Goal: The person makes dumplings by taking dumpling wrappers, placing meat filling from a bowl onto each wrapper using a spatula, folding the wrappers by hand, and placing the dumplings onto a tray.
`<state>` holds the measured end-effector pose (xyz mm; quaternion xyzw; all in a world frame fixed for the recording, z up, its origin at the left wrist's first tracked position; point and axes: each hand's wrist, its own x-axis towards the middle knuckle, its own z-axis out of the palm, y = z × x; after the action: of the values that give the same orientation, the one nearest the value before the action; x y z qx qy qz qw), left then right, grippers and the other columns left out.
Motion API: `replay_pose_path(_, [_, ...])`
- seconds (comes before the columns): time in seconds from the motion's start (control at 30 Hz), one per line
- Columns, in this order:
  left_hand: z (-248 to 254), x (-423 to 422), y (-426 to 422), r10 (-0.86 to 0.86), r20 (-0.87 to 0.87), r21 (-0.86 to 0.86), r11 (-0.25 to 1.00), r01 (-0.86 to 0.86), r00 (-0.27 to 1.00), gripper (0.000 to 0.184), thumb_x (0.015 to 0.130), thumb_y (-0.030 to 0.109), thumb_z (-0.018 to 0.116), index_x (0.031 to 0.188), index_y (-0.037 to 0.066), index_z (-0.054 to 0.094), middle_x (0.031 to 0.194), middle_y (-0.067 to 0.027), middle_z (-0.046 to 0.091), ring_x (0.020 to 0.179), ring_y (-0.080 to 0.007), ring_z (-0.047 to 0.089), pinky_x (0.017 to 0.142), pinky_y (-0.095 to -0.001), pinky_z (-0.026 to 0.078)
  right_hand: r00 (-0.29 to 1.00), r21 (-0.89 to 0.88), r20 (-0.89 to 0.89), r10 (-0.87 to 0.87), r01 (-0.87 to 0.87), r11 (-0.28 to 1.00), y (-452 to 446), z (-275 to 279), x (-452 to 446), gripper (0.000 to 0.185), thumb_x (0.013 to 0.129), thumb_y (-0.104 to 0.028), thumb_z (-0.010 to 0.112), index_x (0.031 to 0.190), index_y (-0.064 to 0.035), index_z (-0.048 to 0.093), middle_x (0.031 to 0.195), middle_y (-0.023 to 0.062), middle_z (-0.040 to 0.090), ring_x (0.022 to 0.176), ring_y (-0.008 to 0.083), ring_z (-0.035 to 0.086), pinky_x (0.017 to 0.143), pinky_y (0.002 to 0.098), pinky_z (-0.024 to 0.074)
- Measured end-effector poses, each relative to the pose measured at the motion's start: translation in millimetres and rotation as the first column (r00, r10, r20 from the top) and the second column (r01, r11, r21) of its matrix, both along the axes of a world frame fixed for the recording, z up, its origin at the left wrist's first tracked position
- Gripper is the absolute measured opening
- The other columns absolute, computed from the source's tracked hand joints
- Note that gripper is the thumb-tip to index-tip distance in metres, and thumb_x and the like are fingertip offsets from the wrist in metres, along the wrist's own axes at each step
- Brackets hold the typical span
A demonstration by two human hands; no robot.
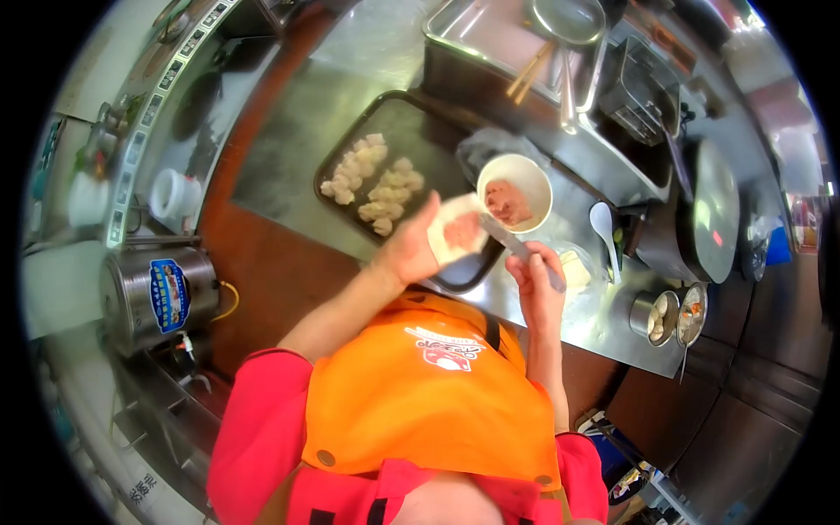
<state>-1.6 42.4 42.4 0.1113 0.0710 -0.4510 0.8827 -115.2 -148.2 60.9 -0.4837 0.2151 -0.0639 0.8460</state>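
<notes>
My left hand holds a pale wonton wrapper with pink minced meat spread on it. In my right hand is a flat metal spatula, its tip at the wrapper's right edge. Just beyond the hands stands a white bowl part full of pink minced meat. A dark tray lies to the left, bearing two groups of folded wontons. Beside my right hand, more pale wrappers sit in clear plastic.
A white spoon lies right of the bowl. Two small metal containers stand near the steel counter's right end. At the back are a ladle, chopsticks and a fryer basket. A metal urn stands left.
</notes>
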Motion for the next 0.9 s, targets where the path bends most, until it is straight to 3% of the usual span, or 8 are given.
replay_pose_path(0.1, [57, -13, 2, 0.062, 0.071, -0.197, 0.979, -0.047, 0.996, 0.075, 0.091, 0.061, 0.035, 0.141, 0.005, 0.032, 0.142, -0.0142, 0.037, 0.129, -0.0282, 0.039, 0.109, -0.0453, 0.029, 0.990, 0.335, 0.134, 0.053, -0.096, 0.937, -7, -2, 3, 0.020, 0.094, -0.011, 0.052, 0.111, -0.0008, 0.054, 0.096, 0.0108, 0.064, 0.082, 0.0188, 0.066, 0.079, 0.0303, 0.0544])
replay_pose_path(0.2, [22, -18, -8, 0.129, 0.093, -0.254, 0.962, -0.102, 0.987, 0.074, 0.091, 0.060, 0.035, 0.139, 0.003, 0.035, 0.141, -0.0139, 0.040, 0.130, -0.0293, 0.038, 0.110, -0.0454, 0.028, 0.993, 0.363, 0.096, 0.061, -0.092, 0.927, 1, 0, 6, 0.020, 0.093, -0.010, 0.053, 0.111, -0.0011, 0.054, 0.094, 0.0107, 0.064, 0.080, 0.0185, 0.066, 0.078, 0.0292, 0.0546])
replay_pose_path(0.3, [-24, -22, -14, 0.119, -0.286, -0.160, 0.972, -0.170, 0.951, 0.068, 0.093, 0.055, 0.035, 0.136, 0.002, 0.040, 0.137, -0.0140, 0.045, 0.129, -0.0300, 0.039, 0.110, -0.0451, 0.029, 0.995, 0.223, -0.065, 0.071, -0.054, 0.973, 9, -16, 9, 0.020, 0.093, -0.009, 0.055, 0.110, -0.0004, 0.055, 0.093, 0.0096, 0.064, 0.080, 0.0182, 0.066, 0.078, 0.0287, 0.0545])
replay_pose_path(0.43, [-49, -16, 4, 0.151, -0.282, 0.022, 0.988, -0.151, 0.947, 0.060, 0.096, 0.047, 0.037, 0.133, 0.000, 0.043, 0.135, -0.0133, 0.048, 0.128, -0.0304, 0.041, 0.109, -0.0444, 0.030, 0.988, 0.039, -0.150, 0.032, -0.027, 0.999, 7, -17, -2, 0.024, 0.092, -0.012, 0.057, 0.112, 0.0014, 0.054, 0.092, 0.0083, 0.061, 0.082, 0.0178, 0.065, 0.079, 0.0280, 0.0543])
replay_pose_path(0.47, [-54, -12, 7, 0.167, -0.343, -0.096, 0.973, -0.211, 0.924, 0.059, 0.096, 0.046, 0.038, 0.133, 0.000, 0.044, 0.135, -0.0133, 0.048, 0.128, -0.0301, 0.041, 0.109, -0.0441, 0.031, 0.993, 0.020, -0.116, 0.038, -0.036, 0.999, 0, -22, -7, 0.024, 0.091, -0.013, 0.058, 0.111, 0.0016, 0.055, 0.095, 0.0093, 0.061, 0.083, 0.0176, 0.065, 0.080, 0.0281, 0.0540])
replay_pose_path(0.57, [-41, 4, 9, 0.179, -0.239, -0.074, 0.977, -0.201, 0.955, 0.057, 0.094, 0.049, 0.040, 0.123, 0.003, 0.053, 0.130, -0.0143, 0.052, 0.126, -0.0323, 0.043, 0.107, -0.0421, 0.034, 0.990, -0.116, -0.140, -0.003, -0.013, 0.993, -11, -14, -11, 0.022, 0.092, -0.011, 0.056, 0.110, 0.0019, 0.056, 0.097, 0.0098, 0.062, 0.083, 0.0171, 0.065, 0.081, 0.0285, 0.0539])
replay_pose_path(0.77, [-70, 5, -17, -0.022, -0.048, -0.199, 0.980, 0.012, 0.999, 0.049, 0.095, 0.048, 0.040, 0.076, 0.006, 0.056, 0.077, -0.0067, 0.052, 0.085, -0.0209, 0.050, 0.077, -0.0325, 0.044, 0.957, -0.525, -0.072, 0.282, -0.277, 0.805, 10, 17, 12, 0.016, 0.089, 0.000, 0.055, 0.103, 0.0050, 0.060, 0.096, 0.0077, 0.060, 0.084, 0.0148, 0.065, 0.075, 0.0234, 0.0478])
replay_pose_path(0.9, [-57, 11, -18, 0.066, -0.118, -0.154, 0.985, -0.084, 0.991, 0.026, 0.096, 0.031, 0.049, 0.093, 0.006, 0.054, 0.072, -0.0022, 0.046, 0.067, -0.0125, 0.044, 0.059, -0.0244, 0.040, 0.979, -0.367, -0.061, 0.193, -0.201, 0.908, 4, 16, 3, 0.018, 0.090, -0.005, 0.055, 0.105, 0.0032, 0.060, 0.095, 0.0077, 0.062, 0.085, 0.0170, 0.065, 0.075, 0.0238, 0.0480])
